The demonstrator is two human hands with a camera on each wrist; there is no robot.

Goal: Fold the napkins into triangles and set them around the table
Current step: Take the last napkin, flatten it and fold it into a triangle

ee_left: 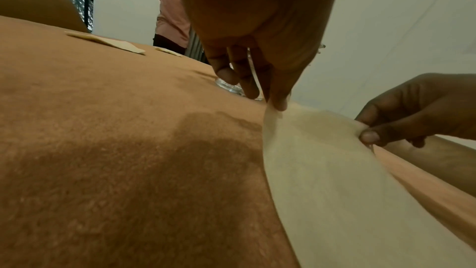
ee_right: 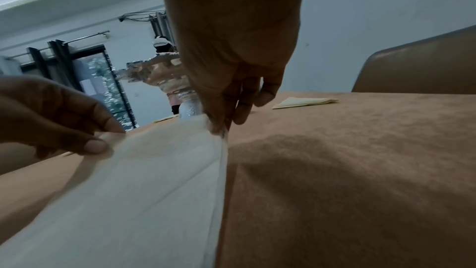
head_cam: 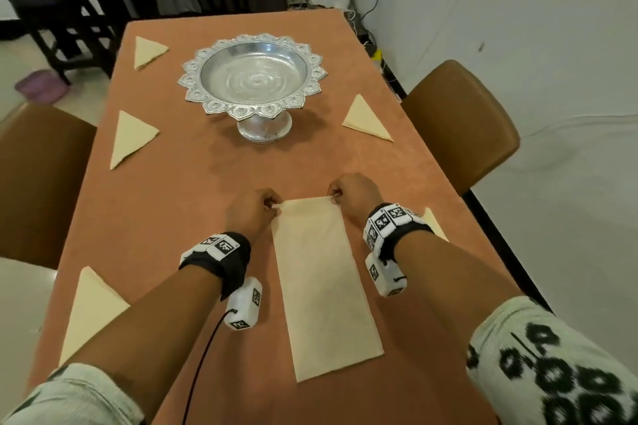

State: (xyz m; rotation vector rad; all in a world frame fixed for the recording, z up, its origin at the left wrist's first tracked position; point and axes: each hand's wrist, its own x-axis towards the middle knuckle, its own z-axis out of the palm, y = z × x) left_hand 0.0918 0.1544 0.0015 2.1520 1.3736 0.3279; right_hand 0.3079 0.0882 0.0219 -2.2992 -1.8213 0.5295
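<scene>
Since the pale cream rectangular napkin (head_cam: 321, 283) is a thin, limp sheet, probably paper or light cloth, it should weigh almost nothing and sag wherever it is unsupported, so the corners look like the sensible places to hold it. It lies on the orange-brown tablecloth-covered table (head_cam: 165, 217) directly in front of the person, between the forearms, with its long axis running straight away from them toward the ornate silver pedestal bowl (head_cam: 253, 79). Its far short edge is lifted slightly off the cloth (the wrist views show it arching up), while the near end lies flat. The left hand (head_cam: 253, 212) pinches the far left corner between thumb and curled fingers (ee_left: 248, 80), and the right hand (head_cam: 354, 195) pinches the far right corner the same way. A firm pull could crease or tear something this soft, I judge, so gentle, even tension suits it. Folded cream triangle napkins (head_cam: 129, 138) sit along both long sides of the table.
</scene>
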